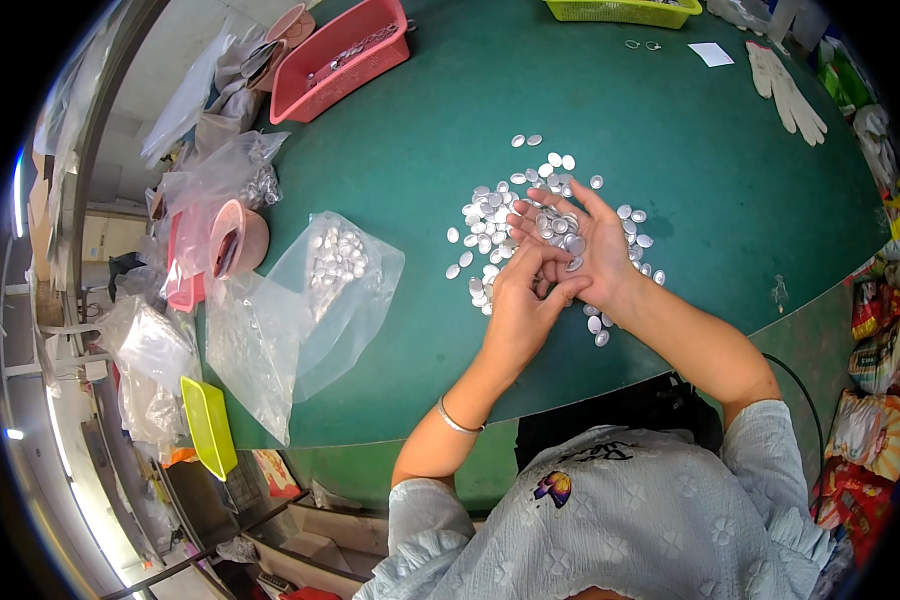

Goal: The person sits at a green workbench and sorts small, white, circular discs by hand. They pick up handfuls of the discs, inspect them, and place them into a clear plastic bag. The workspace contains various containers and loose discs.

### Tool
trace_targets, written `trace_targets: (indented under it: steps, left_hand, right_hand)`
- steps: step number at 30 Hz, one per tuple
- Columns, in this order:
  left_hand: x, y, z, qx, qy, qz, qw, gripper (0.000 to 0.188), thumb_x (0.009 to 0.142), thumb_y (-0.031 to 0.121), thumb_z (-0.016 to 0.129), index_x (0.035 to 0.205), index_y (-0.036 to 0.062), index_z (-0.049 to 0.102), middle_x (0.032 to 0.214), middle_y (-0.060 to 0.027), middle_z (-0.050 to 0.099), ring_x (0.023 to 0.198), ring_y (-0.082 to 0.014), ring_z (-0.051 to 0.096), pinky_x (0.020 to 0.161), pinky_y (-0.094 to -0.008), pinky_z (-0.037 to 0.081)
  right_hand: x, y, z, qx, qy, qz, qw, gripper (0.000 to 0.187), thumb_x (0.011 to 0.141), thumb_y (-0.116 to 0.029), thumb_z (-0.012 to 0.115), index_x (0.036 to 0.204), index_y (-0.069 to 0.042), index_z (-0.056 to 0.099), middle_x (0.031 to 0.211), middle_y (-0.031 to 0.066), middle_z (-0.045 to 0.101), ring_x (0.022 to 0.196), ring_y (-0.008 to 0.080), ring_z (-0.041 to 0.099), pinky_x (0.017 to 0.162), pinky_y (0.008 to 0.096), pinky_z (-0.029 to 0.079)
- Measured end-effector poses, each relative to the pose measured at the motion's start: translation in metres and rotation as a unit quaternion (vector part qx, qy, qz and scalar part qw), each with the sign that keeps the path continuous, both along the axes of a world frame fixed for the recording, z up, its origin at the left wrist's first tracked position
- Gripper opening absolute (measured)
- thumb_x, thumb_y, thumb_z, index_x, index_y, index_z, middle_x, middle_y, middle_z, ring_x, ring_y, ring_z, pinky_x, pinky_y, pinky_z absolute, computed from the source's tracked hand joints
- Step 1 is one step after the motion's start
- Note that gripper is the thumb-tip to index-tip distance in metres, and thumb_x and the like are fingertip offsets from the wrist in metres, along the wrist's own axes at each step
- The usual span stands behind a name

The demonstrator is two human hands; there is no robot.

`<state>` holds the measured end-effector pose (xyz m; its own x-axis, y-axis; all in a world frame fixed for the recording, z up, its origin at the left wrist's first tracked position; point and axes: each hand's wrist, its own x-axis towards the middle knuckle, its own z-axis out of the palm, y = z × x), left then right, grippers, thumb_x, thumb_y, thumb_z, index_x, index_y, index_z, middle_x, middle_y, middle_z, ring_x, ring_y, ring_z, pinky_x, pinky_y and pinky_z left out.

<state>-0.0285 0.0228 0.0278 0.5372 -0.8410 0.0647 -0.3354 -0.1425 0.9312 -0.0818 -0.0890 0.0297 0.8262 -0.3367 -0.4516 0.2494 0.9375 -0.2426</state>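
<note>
Small silver oval discs point(490, 215) lie heaped on the green table point(690, 150); a handful rests in her right hand point(580, 240), held palm-up and spread open over the pile. Her left hand point(520, 300) curls beside it, fingertips pinched at the palm's edge. A clear bag point(335, 275) of discs lies to the left

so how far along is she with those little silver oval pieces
Looks early. Done: a clear plastic bag to the left already holds a small batch of pieces. In hand: the right hand lies palm up with several pieces cupped in it, and the left hand picks at them. Left: a loose pile of silver oval pieces lies spread on the green table.
</note>
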Motion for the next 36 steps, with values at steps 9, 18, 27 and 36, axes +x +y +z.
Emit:
trace_targets:
  steps: [9,18,27,36]
  left_hand:
    - [0.020,0.003,-0.006,-0.099,0.375,0.000,0.922,0.014,0.088,0.012,0.052,0.092,-0.0003,0.058,0.074,-0.0038,0.052,0.054,-0.0081,0.042,0.045,-0.0204,0.031]
    - [0.003,-0.007,-0.012,-0.106,0.022,0.073,0.992,0.017,0.078,0.000,0.064,0.094,-0.0018,0.058,0.071,-0.0005,0.047,0.058,-0.0056,0.038,0.049,-0.0187,0.031]
    - [0.001,-0.004,-0.010,-0.068,-0.115,0.090,0.987,0.014,0.077,0.002,0.066,0.089,0.0002,0.058,0.071,0.0000,0.049,0.058,-0.0056,0.039,0.048,-0.0196,0.031]
    - [0.020,-0.001,0.001,-0.276,0.549,0.062,0.787,0.015,0.092,0.015,0.047,0.096,0.0007,0.048,0.079,-0.0032,0.044,0.058,-0.0082,0.037,0.046,-0.0197,0.027]
  right_hand:
    - [0.002,0.003,-0.004,0.011,-0.037,0.006,0.999,0.044,0.091,-0.039,0.043,0.110,0.001,0.047,0.110,0.0178,0.054,0.106,0.0296,0.053,0.095,0.0433,0.042]
    - [0.000,0.008,0.000,0.002,-0.031,0.029,0.999,0.048,0.092,-0.037,0.040,0.117,0.003,0.048,0.116,0.0159,0.052,0.111,0.0271,0.050,0.096,0.0430,0.041]
    - [0.002,0.013,-0.003,-0.008,-0.013,0.050,0.999,0.051,0.093,-0.038,0.037,0.120,0.003,0.048,0.118,0.0151,0.052,0.115,0.0259,0.048,0.097,0.0414,0.039]
    - [0.003,0.009,-0.006,0.004,-0.055,0.027,0.998,0.053,0.093,-0.035,0.036,0.121,0.008,0.046,0.120,0.0177,0.051,0.115,0.0246,0.047,0.102,0.0388,0.034]
